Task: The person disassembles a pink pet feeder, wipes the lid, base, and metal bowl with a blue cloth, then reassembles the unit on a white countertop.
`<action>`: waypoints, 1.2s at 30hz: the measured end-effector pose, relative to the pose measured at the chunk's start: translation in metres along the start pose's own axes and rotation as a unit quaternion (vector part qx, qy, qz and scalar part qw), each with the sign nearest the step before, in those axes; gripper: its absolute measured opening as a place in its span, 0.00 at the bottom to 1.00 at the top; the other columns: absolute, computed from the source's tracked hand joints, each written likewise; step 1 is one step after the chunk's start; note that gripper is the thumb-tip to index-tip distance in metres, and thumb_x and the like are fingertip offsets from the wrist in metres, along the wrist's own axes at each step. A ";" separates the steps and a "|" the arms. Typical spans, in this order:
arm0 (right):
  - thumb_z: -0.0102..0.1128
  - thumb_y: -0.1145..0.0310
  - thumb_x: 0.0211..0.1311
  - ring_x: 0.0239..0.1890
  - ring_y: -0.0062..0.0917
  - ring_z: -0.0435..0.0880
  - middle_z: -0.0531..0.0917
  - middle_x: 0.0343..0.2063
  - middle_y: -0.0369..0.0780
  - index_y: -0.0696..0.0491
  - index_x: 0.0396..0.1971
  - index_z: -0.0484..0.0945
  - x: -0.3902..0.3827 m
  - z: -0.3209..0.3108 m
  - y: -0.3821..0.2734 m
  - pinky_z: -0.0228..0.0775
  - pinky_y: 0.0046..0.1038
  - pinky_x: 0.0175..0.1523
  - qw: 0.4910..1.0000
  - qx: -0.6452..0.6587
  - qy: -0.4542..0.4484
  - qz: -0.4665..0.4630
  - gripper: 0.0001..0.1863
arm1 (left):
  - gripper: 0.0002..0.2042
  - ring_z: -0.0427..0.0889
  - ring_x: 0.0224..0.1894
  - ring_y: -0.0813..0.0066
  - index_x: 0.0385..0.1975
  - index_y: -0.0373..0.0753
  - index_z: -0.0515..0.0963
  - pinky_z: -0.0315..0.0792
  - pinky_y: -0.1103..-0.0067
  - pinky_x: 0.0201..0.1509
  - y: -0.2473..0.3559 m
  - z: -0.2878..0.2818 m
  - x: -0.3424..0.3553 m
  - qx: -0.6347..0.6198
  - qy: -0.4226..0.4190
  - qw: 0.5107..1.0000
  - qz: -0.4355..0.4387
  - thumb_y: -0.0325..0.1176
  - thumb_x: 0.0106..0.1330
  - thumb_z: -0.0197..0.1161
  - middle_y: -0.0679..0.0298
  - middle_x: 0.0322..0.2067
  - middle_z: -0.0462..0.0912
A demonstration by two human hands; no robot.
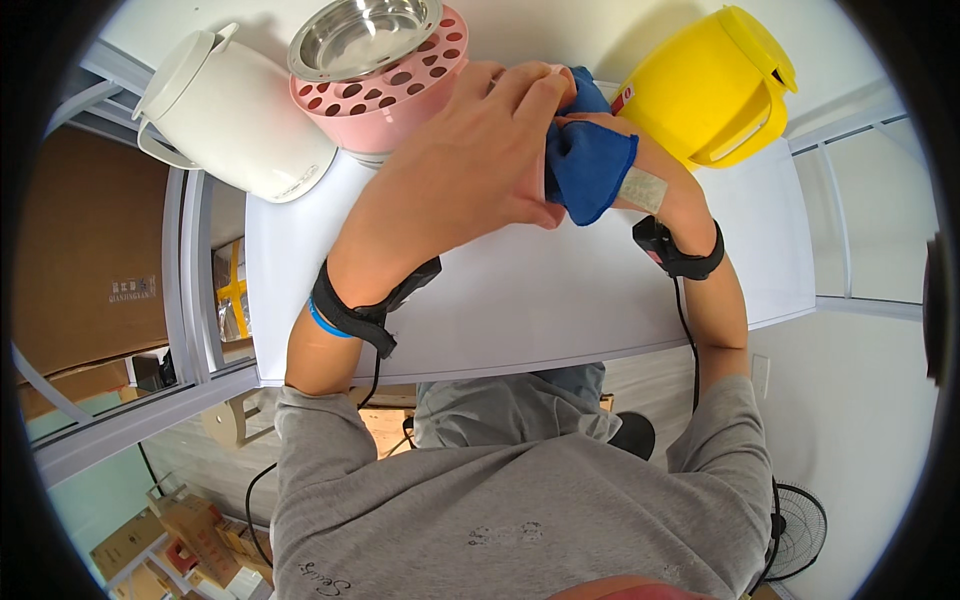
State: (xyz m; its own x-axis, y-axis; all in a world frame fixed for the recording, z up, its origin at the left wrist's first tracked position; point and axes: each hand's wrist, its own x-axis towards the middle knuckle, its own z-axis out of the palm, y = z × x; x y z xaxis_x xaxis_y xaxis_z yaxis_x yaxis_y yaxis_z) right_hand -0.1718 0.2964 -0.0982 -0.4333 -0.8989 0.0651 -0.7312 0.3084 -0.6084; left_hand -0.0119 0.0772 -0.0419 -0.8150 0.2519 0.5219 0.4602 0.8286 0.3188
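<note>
Here, blue cloth (594, 168) in right hand (648, 158)

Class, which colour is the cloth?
The cloth is blue, clearest in the head view.

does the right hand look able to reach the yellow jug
Probably yes: the yellow jug stands close beside the right hand and nothing shows between them, though that hand is busy with the blue cloth.

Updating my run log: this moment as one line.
left hand: grip hidden; right hand: holding blue fabric cloth; beyond: white lidded jug, steel bowl on pink perforated container, yellow lidded jug
</note>
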 end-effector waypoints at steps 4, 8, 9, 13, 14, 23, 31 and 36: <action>0.89 0.59 0.56 0.49 0.40 0.94 0.95 0.49 0.41 0.50 0.57 0.90 0.005 -0.025 -0.027 0.87 0.35 0.58 0.995 -0.048 -0.082 -0.011 0.29 | 0.51 0.75 0.71 0.44 0.75 0.44 0.72 0.73 0.55 0.75 0.005 0.003 -0.001 -0.010 -0.016 1.000 -0.018 0.46 0.50 0.92 0.60 0.73 0.78; 0.84 0.62 0.58 0.44 0.41 0.91 0.93 0.45 0.43 0.52 0.54 0.90 -0.012 -0.032 0.006 0.85 0.34 0.53 0.992 -0.089 -0.005 -0.087 0.24 | 0.50 0.75 0.71 0.44 0.76 0.44 0.72 0.73 0.55 0.76 0.005 0.002 0.003 -0.009 -0.022 1.000 -0.001 0.49 0.51 0.91 0.60 0.73 0.79; 0.82 0.63 0.60 0.43 0.41 0.90 0.92 0.45 0.44 0.52 0.53 0.90 -0.014 -0.032 0.006 0.84 0.34 0.52 0.993 -0.091 0.011 -0.078 0.22 | 0.51 0.74 0.71 0.44 0.76 0.44 0.72 0.73 0.55 0.76 0.005 0.001 0.003 -0.007 -0.025 1.000 0.004 0.50 0.52 0.91 0.59 0.74 0.79; 0.76 0.63 0.68 0.45 0.44 0.89 0.90 0.46 0.44 0.53 0.54 0.89 -0.022 -0.048 -0.043 0.83 0.35 0.54 0.997 -0.061 0.034 0.026 0.18 | 0.53 0.75 0.71 0.44 0.78 0.43 0.71 0.74 0.56 0.75 0.005 -0.002 0.001 -0.003 -0.023 1.000 -0.013 0.49 0.51 0.92 0.58 0.73 0.79; 0.75 0.60 0.70 0.46 0.44 0.90 0.91 0.47 0.43 0.52 0.55 0.88 -0.026 -0.050 -0.050 0.84 0.35 0.55 0.998 -0.036 0.053 0.005 0.18 | 0.54 0.75 0.71 0.44 0.79 0.43 0.71 0.74 0.56 0.75 0.005 -0.003 0.000 -0.001 -0.021 1.000 -0.012 0.48 0.50 0.92 0.58 0.73 0.79; 0.71 0.62 0.72 0.49 0.44 0.90 0.88 0.50 0.44 0.51 0.60 0.87 -0.004 -0.030 -0.041 0.83 0.35 0.57 0.978 -0.121 0.167 0.026 0.20 | 0.57 0.75 0.69 0.43 0.79 0.40 0.69 0.76 0.56 0.73 0.004 0.001 0.000 0.007 0.000 1.000 0.003 0.41 0.45 0.93 0.57 0.72 0.79; 0.71 0.69 0.71 0.52 0.43 0.93 0.93 0.51 0.45 0.54 0.60 0.89 -0.019 0.010 0.004 0.82 0.32 0.63 0.987 0.069 0.140 -0.036 0.19 | 0.57 0.75 0.68 0.43 0.79 0.39 0.68 0.76 0.57 0.73 0.006 -0.004 0.001 0.001 -0.016 1.000 0.010 0.42 0.45 0.94 0.56 0.71 0.79; 0.73 0.66 0.71 0.50 0.41 0.93 0.95 0.49 0.45 0.53 0.58 0.91 -0.022 -0.007 -0.006 0.84 0.31 0.61 0.994 0.048 0.045 -0.088 0.18 | 0.58 0.75 0.69 0.43 0.80 0.39 0.67 0.75 0.57 0.73 0.006 0.000 0.000 -0.003 -0.013 1.000 0.007 0.42 0.44 0.94 0.56 0.72 0.79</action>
State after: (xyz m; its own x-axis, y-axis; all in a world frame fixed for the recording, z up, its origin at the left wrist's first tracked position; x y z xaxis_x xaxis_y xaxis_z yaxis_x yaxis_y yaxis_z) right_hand -0.1617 0.3163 -0.0902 -0.3524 -0.9032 0.2451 -0.7474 0.1140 -0.6545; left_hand -0.0092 0.0821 -0.0397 -0.8176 0.2761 0.5052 0.4735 0.8216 0.3174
